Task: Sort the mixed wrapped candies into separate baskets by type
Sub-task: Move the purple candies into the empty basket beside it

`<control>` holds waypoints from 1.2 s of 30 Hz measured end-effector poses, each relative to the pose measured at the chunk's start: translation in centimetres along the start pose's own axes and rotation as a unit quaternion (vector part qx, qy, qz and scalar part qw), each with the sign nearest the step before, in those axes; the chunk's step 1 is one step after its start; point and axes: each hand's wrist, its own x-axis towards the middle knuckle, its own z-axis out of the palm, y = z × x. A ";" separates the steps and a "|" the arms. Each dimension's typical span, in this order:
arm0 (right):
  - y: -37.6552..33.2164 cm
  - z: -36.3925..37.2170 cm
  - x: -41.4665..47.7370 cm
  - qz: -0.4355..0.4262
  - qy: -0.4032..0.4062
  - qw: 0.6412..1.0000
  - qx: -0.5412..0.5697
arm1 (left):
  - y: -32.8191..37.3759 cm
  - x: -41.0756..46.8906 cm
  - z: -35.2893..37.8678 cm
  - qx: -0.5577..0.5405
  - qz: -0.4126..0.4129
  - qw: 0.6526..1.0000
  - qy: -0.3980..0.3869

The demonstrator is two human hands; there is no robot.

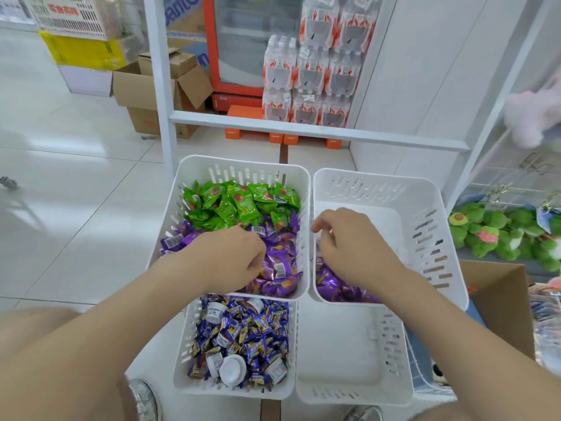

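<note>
**Candy sort: purple run, part done**

Four white slotted baskets on a tiled floor, two by two. Far-left basket point(243, 165): the mixed stock. Far-right basket point(425, 208): the receiving bin for purple. Near-left basket point(182, 344): full. Near-right basket point(334, 344): only its white floor shows.

Hands well apart, one per far basket. Left hand point(227, 256) is down in the mixed stock, fingers curled into the pile and fingertips buried. Cannot tell whether it has hold of anything. Right hand point(349, 238) is over the receiving bin near its left wall, fingers loosely curled. Cannot tell whether a candy sits between them.

Piles, big to small:
- Blue candies point(252, 326) fill the near-left basket, with white cups point(232, 369) lying among them.
- Purple candies point(279, 265) take the near half of the far-left basket, around the left hand.
- Green candies point(239, 202) are banked against its far wall, touching the purple along the middle.
- Sorted purple candies point(334, 287) make a small heap in the near-left corner of the far-right basket.

Handling, as a judgement: each piece is light, in glossy crinkled film. It is soft at the crimped ends, slick on the faces and not fragile. Loose pieces will slide off a shallow scoop. Pinch a crimped end for single picks, or close the fingers deep round a handful. Along the green and purple seam, pick singly so the colours are not dragged across.
</note>
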 end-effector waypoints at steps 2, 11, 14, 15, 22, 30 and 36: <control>-2.7 0.8 0.3 -0.081 0.026 0.996 0.041 | -1.9 -1.0 -0.7 0.030 -0.069 0.997 0.007; -7.2 7.6 3.2 -0.078 -0.219 0.948 -0.218 | -5.4 -2.5 0.1 0.056 -0.066 0.994 0.066; -7.2 8.8 3.9 -0.059 -0.228 0.944 -0.233 | -5.4 -1.3 0.3 0.101 -0.021 0.991 0.080; -7.2 9.0 4.1 -0.061 -0.217 0.950 -0.217 | -5.7 -0.9 0.4 0.120 -0.021 0.988 0.097; -7.0 10.1 3.5 -0.080 -0.187 0.977 -0.066 | -6.8 1.1 0.7 0.159 -0.111 0.963 0.186; -7.8 9.5 4.4 -0.245 -0.241 0.923 -0.174 | -5.5 -0.2 0.6 0.132 -0.102 0.970 0.176; -6.7 8.8 4.4 -0.273 -0.271 0.893 -0.235 | -5.0 -0.5 1.1 0.097 0.056 0.992 0.065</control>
